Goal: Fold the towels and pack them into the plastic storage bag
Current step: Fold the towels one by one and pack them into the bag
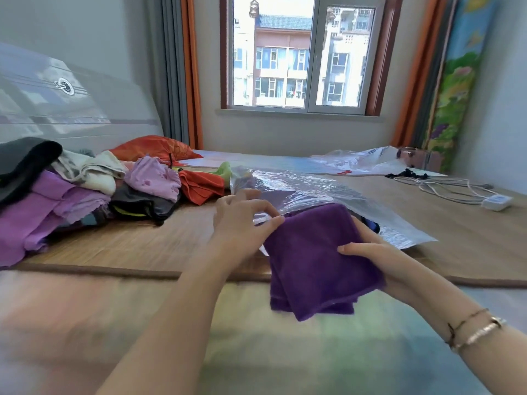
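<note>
Folded purple towel held at the mouth of the plastic bag

The right hand (368, 262) grips the purple towel (316, 263) from its right side, thumb on top, fingers curled underneath. The left hand (242, 220) pinches the edge of the clear plastic storage bag (308, 189), touching the towel's far corner, above the bamboo mat (171, 238).

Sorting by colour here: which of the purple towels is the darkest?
The folded deep-purple towel held in both hands at the plastic bag's mouth; those in the pile at left are pale lilac.
</note>
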Demonstrator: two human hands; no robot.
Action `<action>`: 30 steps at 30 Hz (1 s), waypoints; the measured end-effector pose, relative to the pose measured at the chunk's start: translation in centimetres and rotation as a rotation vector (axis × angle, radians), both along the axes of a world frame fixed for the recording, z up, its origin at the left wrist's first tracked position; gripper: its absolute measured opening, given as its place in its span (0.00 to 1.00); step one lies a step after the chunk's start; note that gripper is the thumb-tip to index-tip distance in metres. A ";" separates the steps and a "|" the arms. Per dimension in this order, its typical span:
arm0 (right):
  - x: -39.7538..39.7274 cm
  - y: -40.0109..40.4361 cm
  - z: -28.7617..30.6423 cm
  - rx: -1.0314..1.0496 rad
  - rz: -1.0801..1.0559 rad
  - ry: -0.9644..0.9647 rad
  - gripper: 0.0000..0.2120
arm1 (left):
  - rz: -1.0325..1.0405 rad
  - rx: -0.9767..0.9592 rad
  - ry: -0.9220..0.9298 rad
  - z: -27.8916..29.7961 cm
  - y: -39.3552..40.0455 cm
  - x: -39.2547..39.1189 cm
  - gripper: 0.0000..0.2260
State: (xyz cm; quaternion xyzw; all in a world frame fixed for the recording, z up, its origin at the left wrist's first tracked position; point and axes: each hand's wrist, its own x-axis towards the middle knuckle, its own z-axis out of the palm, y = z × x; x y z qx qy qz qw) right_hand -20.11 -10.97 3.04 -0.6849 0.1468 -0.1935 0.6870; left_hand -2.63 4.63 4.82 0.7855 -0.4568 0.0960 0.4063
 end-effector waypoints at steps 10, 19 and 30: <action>0.9 -3.4 -1.8 0.222 0.016 0.012 0.27 | -0.027 0.066 -0.041 -1.9 -4.6 1.5 0.33; 10.2 -4.1 -0.6 0.308 -0.009 -0.195 0.29 | -0.004 -0.071 -0.056 -1.1 -4.9 2.6 0.37; 13.2 -1.2 -3.8 -1.444 -0.573 0.476 0.32 | -0.105 -0.096 -0.076 -1.1 -4.5 3.3 0.39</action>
